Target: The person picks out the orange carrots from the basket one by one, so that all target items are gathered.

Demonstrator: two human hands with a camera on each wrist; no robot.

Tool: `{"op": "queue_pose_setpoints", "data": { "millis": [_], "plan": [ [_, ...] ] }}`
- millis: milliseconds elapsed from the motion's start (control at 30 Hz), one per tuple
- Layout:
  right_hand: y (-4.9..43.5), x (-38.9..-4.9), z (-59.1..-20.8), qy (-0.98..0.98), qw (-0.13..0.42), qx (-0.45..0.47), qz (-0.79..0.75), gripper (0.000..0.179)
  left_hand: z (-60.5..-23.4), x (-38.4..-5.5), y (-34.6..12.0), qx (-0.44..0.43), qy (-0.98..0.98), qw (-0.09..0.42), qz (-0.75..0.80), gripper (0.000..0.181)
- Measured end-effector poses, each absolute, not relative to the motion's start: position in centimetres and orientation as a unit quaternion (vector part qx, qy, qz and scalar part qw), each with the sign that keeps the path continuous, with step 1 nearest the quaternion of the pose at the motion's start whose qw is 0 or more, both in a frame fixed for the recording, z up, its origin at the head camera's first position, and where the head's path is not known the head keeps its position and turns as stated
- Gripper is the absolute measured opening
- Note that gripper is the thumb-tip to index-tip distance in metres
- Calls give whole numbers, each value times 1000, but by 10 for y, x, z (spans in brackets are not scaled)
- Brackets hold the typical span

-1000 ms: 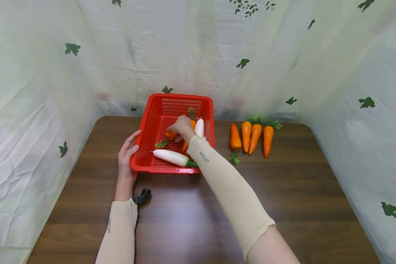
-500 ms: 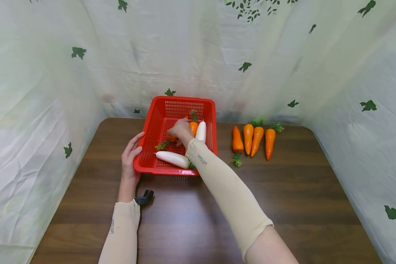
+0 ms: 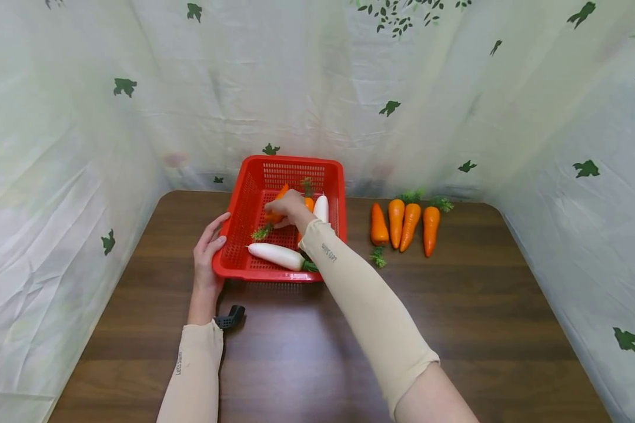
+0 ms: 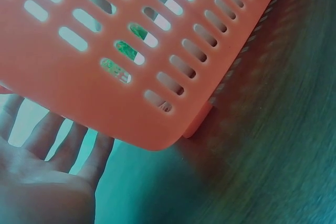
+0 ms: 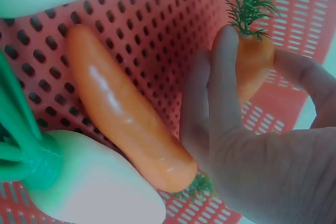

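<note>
A red perforated basket (image 3: pixel 226 252) stands at the back of the table. My left hand (image 3: pixel 206 254) rests against its left rim, fingers extended; in the left wrist view the fingers (image 4: pixel 65 140) meet the rim. Inside the basket, my right hand (image 3: pixel 292 207) pinches an orange carrot (image 3: pixel 275 216) near its leafy end. That carrot (image 5: pixel 254 72) sits between thumb and fingers in the right wrist view. Beside the hand lies another carrot (image 5: pixel 126 114), partly covered by the arm in the head view. One white radish (image 3: pixel 275 257) lies along the basket's front, a second white radish (image 3: pixel 321 207) at its right.
To the basket's right, several carrots (image 3: pixel 395 223) lie side by side on the brown wooden table (image 3: pixel 455 329). A patterned white cloth (image 3: pixel 317 76) hangs behind and at both sides. A black wrist camera (image 3: pixel 231 317) juts from the left wrist.
The right hand has shifted slightly within the basket, and the carrot in its grip now shows more of its body and tip. The left hand stays at the rim.
</note>
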State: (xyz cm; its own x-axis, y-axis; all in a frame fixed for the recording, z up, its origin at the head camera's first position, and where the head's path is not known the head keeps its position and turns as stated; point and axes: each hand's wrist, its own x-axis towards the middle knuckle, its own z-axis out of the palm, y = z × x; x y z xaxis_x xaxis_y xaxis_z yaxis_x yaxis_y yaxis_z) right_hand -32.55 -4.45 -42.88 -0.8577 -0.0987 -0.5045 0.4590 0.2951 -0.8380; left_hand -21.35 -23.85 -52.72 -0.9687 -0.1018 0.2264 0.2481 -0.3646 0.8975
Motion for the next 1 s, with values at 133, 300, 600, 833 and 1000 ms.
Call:
{"op": "queue_pose_setpoints", "data": {
  "millis": [133, 300, 600, 833, 1000],
  "plan": [
    [-37, -323, -415, 728, 279, 112, -616, 38, -527, -214, -240, -71, -551, 105, -825, 51],
    [-32, -323, -406, 711, 307, 94, -625, 30, -525, -214, -241, -68, -549, 102, -827, 51],
    [-23, -317, -384, 725, 307, 45, -614, 26, -525, -217, -240, -67, -542, 97, -832, 50],
    [-6, -307, -373, 705, 305, 25, -640, 18, -526, -215, -237, -59, -546, 99, -830, 50],
    [5, -302, -369, 709, 297, -2, -639, 17, -526, -214, -238, -59, -547, 98, -829, 50]
  ]
}}
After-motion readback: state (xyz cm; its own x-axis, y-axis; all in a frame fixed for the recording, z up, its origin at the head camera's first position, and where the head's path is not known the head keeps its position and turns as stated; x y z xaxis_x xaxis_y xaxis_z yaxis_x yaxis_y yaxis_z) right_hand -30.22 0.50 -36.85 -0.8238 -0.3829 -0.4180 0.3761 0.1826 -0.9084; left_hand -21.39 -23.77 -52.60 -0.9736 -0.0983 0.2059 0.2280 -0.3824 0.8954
